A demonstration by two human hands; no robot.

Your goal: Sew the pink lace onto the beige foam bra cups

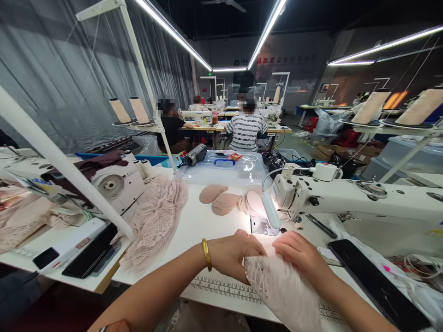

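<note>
Left hand closed on side of pale lace piece. Right hand at its other side, fingers bent — thumb hidden, can't tell if pinching. Lace lies across ruler strip, nearside of lit sewing-machine plate.

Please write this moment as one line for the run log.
left hand: curled at lace fabric | right hand: on same fabric | grip: unclear | ahead: lit metal plate, beige pads | right side: sewing machine, black phone
</note>
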